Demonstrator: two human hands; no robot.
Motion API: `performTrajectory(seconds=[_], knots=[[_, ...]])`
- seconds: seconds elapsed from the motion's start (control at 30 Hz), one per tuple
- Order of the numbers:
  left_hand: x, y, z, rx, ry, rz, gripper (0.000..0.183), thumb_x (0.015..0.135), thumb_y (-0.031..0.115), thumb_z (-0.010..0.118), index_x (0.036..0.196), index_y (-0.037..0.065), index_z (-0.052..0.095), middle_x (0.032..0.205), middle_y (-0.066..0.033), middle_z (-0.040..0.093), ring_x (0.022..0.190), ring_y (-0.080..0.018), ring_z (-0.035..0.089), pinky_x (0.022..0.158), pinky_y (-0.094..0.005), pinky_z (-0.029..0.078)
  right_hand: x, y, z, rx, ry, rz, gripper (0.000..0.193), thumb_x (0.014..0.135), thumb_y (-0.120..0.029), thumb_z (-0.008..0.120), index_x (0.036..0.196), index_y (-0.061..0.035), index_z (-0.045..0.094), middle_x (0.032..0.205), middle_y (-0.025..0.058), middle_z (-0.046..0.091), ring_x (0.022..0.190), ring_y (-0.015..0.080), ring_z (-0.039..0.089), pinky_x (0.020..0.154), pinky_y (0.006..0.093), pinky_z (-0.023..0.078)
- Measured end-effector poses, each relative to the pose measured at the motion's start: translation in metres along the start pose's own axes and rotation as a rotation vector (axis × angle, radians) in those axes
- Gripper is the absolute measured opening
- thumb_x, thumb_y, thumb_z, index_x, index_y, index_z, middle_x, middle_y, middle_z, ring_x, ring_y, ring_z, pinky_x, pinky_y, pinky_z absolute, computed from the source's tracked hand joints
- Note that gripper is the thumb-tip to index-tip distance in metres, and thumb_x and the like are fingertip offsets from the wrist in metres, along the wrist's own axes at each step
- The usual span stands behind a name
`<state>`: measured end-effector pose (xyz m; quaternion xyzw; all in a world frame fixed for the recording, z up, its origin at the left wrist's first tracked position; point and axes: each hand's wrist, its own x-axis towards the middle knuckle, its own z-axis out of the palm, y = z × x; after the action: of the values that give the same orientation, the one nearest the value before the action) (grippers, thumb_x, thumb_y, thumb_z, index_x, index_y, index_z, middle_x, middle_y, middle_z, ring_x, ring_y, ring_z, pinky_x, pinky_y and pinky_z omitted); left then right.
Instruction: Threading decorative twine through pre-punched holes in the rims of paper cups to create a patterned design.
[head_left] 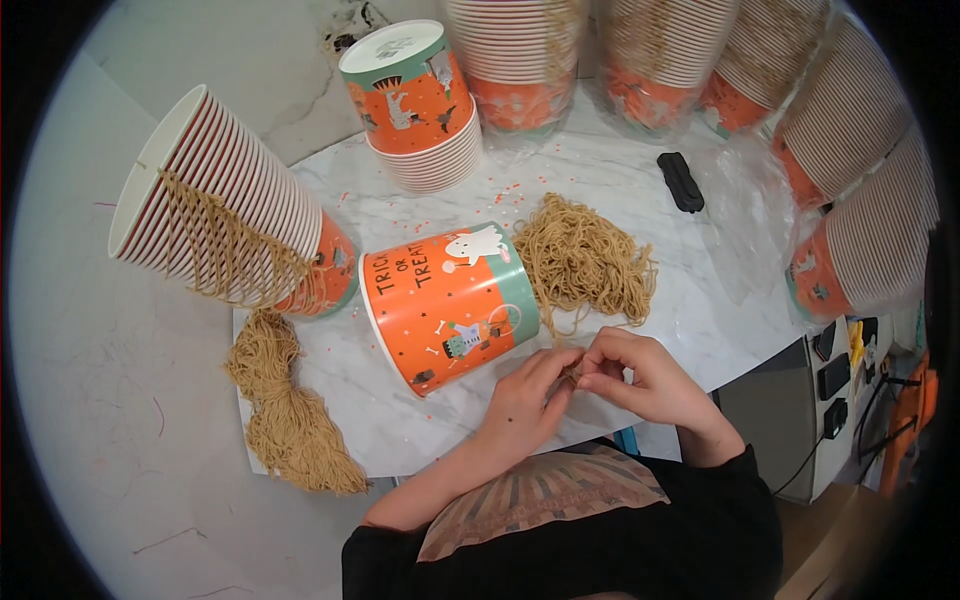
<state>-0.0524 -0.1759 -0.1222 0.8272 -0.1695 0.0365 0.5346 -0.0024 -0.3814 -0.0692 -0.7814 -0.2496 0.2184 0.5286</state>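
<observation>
My left hand and my right hand meet near the table's front edge, fingertips pinched together. A small bit of tan string shows between them; most of it is hidden by the fingers. Just beyond, an orange paper bucket with a green base band and Halloween pictures lies on its side, its white rim to the left. Against its base rests a loose heap of tan string. Neither hand grips the bucket; the left is the nearer one to it.
At left leans a tall bucket stack with string hung over it. A tied string bundle lies at the table's left edge. Upside-down buckets, plastic-wrapped stacks, a black object and clear plastic stand or lie farther back.
</observation>
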Motion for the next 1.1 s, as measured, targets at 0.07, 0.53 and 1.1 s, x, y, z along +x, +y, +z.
performTrajectory(seconds=[0.07,0.53,1.1], knots=[[0.000,-0.004,0.001,0.015,0.013,0.051,0.037,0.090,-0.005,0.065,0.126,-0.001,0.063,0.122,-0.0174,0.068,0.102,-0.0330,0.072,0.084,-0.0388,0.060,-0.004,0.012,0.002,0.162,-0.032,0.013,0.013,0.099,-0.014,0.070,0.096,-0.0033,0.064,0.087,0.0005,0.057,0.074,0.0108,0.055,0.066,0.0260,0.045],[-0.005,0.018,0.003,-0.055,0.169,-0.051,0.037,0.093,0.000,0.071,0.129,0.002,0.068,0.128,-0.0171,0.070,0.088,-0.0237,0.075,0.073,-0.0330,0.062,-0.026,0.002,0.004,1.001,0.132,-0.138,0.020,0.100,-0.017,0.065,0.094,0.0011,0.061,0.089,0.0067,0.056,0.072,0.0147,0.055,0.067,0.0285,0.045],[-0.067,0.049,-0.024,-0.425,0.172,-0.193,0.027,0.095,-0.001,0.072,0.122,0.000,0.072,0.107,-0.0107,0.073,0.072,-0.0122,0.072,0.064,-0.0227,0.056,-0.030,-0.005,0.081,0.059,0.357,-0.470,0.014,0.089,0.000,0.072,0.102,-0.0045,0.068,0.110,0.0110,0.060,0.103,0.0236,0.058,0.091,0.0340,0.046]])
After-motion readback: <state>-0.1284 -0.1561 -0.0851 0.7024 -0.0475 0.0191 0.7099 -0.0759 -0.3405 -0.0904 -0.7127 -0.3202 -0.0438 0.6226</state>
